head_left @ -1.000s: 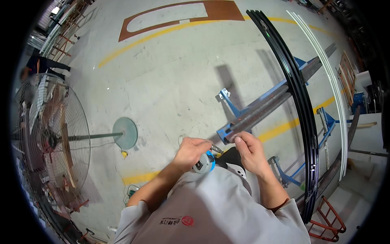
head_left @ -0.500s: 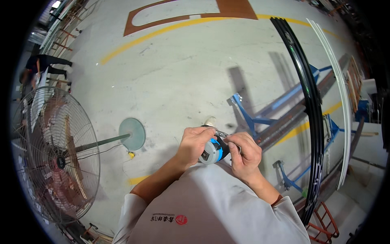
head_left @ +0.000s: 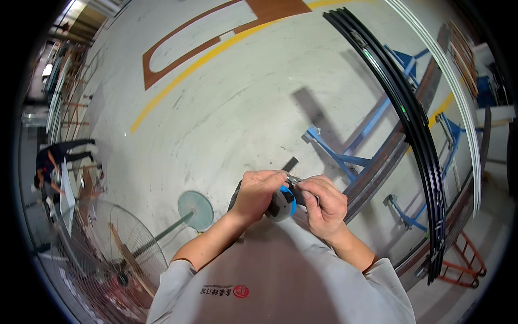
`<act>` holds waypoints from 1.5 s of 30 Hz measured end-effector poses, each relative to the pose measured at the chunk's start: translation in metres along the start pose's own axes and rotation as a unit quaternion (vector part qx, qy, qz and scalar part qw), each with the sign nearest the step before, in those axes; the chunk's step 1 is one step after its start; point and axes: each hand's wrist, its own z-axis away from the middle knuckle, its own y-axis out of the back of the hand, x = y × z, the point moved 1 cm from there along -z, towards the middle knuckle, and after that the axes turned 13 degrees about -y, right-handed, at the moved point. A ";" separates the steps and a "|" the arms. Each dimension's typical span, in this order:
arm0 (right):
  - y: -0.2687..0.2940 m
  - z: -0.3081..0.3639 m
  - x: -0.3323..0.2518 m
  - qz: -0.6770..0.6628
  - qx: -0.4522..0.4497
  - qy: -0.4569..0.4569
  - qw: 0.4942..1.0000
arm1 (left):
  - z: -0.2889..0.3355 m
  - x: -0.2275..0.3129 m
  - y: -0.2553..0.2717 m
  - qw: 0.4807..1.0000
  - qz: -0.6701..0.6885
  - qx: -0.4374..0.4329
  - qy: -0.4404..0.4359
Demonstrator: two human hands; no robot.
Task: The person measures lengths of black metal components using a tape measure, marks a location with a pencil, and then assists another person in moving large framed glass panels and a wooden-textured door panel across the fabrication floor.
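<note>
In front of my chest, both hands come together around a small shiny metal piece (head_left: pixel 293 180), too small to name. My left hand (head_left: pixel 258 193) is closed, thumb and fingers pinching the piece's left end. Opposite it, my right hand (head_left: pixel 325 201) pinches the other end, its fingers curled. Between my wrists sits a rounded grey object with a bright blue band (head_left: pixel 283 205) and a dark part; its kind and what supports it are partly hidden. Just beyond the fingertips a dark flat strip (head_left: pixel 291 163) shows against the floor.
Long black profiles (head_left: pixel 399 102) and white profiles (head_left: pixel 458 97) lie over blue stands (head_left: pixel 334 154) at the right. A caged fan (head_left: pixel 121 259) with a round base (head_left: pixel 196 210) stands at the left. Beyond it, another person (head_left: pixel 51 162) bends over. A brown cut-out panel (head_left: pixel 275 12) lies far ahead.
The whole view has turned, so the fan appears lower and the panel and black profiles further left. Both hands keep their pinch on the metal piece. The dark strip now shows beyond the fingertips.
</note>
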 end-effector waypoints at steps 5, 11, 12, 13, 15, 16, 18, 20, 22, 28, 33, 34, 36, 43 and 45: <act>-0.001 -0.013 -0.003 0.039 0.084 -0.045 0.995 | -0.039 0.010 -0.001 0.996 -0.013 -0.086 -0.007; -0.022 -0.032 -0.023 0.071 0.206 -0.088 0.972 | -0.087 0.041 0.004 0.973 -0.008 -0.232 0.006; -0.028 -0.036 -0.027 0.073 0.222 -0.094 0.968 | -0.095 0.046 0.008 0.967 -0.011 -0.255 0.010; -0.033 -0.040 -0.032 0.074 0.242 -0.098 0.963 | -0.102 0.052 0.011 0.960 -0.012 -0.280 0.013; -0.044 -0.049 -0.039 0.071 0.277 -0.102 0.953 | -0.116 0.064 0.017 0.948 -0.017 -0.318 0.013; -0.050 -0.053 -0.041 0.063 0.294 -0.107 0.948 | -0.121 0.069 0.020 0.943 -0.020 -0.333 0.015; -0.061 -0.060 -0.045 0.045 0.324 -0.114 0.938 | -0.129 0.081 0.023 0.938 -0.022 -0.346 0.030; -0.072 -0.065 -0.050 0.047 0.346 -0.122 0.929 | -0.137 0.089 0.028 0.932 -0.027 -0.361 0.037; -0.081 -0.071 -0.055 0.059 0.363 -0.124 0.922 | -0.144 0.095 0.033 0.925 -0.031 -0.377 0.036; -0.096 -0.090 -0.073 0.187 0.390 -0.109 0.895 | -0.157 0.100 0.042 0.919 -0.016 -0.391 0.042; -0.099 -0.103 -0.086 0.277 0.391 -0.130 0.868 | -0.165 0.096 0.043 0.908 -0.015 -0.418 0.017; -0.098 -0.106 -0.086 0.281 0.381 -0.141 0.870 | -0.168 0.097 0.042 0.906 -0.021 -0.423 0.007; -0.090 -0.111 -0.085 0.287 0.356 -0.163 0.874 | -0.168 0.092 0.040 0.915 -0.042 -0.400 0.034; -0.058 -0.140 -0.068 0.225 0.293 -0.127 0.920 | -0.190 0.092 0.015 0.927 -0.005 -0.369 0.064; -0.043 -0.147 -0.051 0.151 0.330 -0.108 0.925 | -0.195 0.094 0.002 0.935 0.010 -0.345 0.082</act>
